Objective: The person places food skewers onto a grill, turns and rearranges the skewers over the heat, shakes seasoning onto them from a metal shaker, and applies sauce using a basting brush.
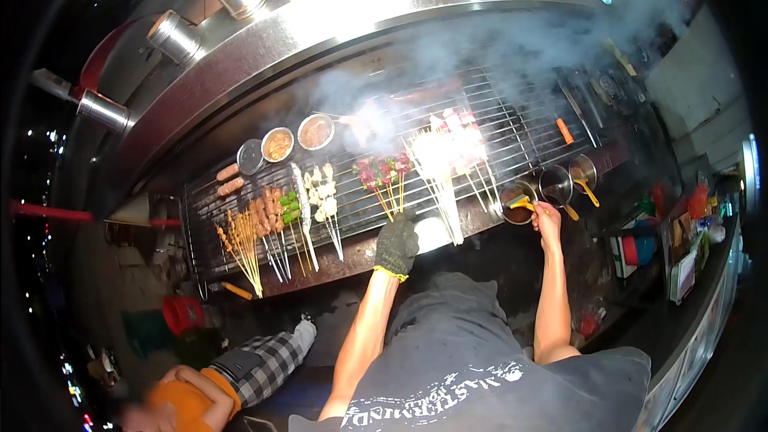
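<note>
The left hand (396,246), in a dark knitted glove with a yellow cuff, was at the near edge of the grill (504,144), against the stick ends of the dark red skewers (384,172). Its fingers looked curled; whether they gripped the sticks could not be told. The right hand (547,220), bare, was closed around a yellow-handled utensil (521,202), which dipped into the leftmost of three round cups at the grill's near right edge.

Cooking appeared uneven. The browned skewers (267,210) at left, chunky and glossy, were judged further along. The dark red ones, with green pieces between the lumps, seemed to need more heat, as did the pink skewers (460,132) right of centre. Doneness of the pale, knobbly skewers (322,192) could not be judged, and glare hid detail on the bundle (432,156) beside the pink ones.

The rack was of thin, parallel metal bars. Two smooth, rounded sausages (230,179) lay at far left, near shallow round tins (278,145). Grey smoke (520,52) drifted over the far right. A person in an orange top (184,396) was at near left, well apart from both hands.
</note>
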The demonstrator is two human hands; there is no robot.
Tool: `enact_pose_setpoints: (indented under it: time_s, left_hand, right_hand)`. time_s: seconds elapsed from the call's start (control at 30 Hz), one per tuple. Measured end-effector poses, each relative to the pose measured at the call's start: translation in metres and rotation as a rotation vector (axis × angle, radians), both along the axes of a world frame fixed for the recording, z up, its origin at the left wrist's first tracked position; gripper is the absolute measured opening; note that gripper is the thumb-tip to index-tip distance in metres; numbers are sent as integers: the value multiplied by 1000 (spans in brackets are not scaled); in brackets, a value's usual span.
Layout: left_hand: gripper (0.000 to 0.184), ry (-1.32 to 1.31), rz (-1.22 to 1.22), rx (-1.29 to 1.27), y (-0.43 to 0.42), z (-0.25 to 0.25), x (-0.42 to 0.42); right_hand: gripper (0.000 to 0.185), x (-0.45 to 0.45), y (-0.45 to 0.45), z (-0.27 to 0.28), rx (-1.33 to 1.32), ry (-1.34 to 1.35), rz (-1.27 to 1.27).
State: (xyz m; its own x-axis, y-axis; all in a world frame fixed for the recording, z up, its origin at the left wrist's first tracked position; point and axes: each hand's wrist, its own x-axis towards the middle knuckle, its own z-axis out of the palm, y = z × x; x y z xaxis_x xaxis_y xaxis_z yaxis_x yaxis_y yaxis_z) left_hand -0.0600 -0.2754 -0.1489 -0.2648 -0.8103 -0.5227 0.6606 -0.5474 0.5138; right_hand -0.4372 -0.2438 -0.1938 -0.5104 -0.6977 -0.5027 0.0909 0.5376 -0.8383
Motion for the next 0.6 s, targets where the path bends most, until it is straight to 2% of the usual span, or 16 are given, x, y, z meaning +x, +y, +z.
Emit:
enact_pose_setpoints:
  time_s: [0.03,0.2,0.27,0.33,0.5,0.6]
  left_hand:
    - [20,19,24,23,3,6,1]
    - [19,-14,25,41,7,-5,9]
    - [20,-547,-53,-388,9,-25,10]
    - [10,-43,87,50,10,-13,15]
    - [19,-73,57,79,24,-15,28]
    - [23,-31,24,144,32,-20,31]
  right_hand:
    - [21,1,0,-3,-127,21,-41]
    - [21,-4,-4,-26,-181,30,-129]
    - [20,-6,-5,-28,-170,104,-158]
    - [18,-1,-4,-20,-162,204,-172]
    - [15,-4,5,8,-206,453,-166]
    - [14,-13,11,29,-235,462,-214]
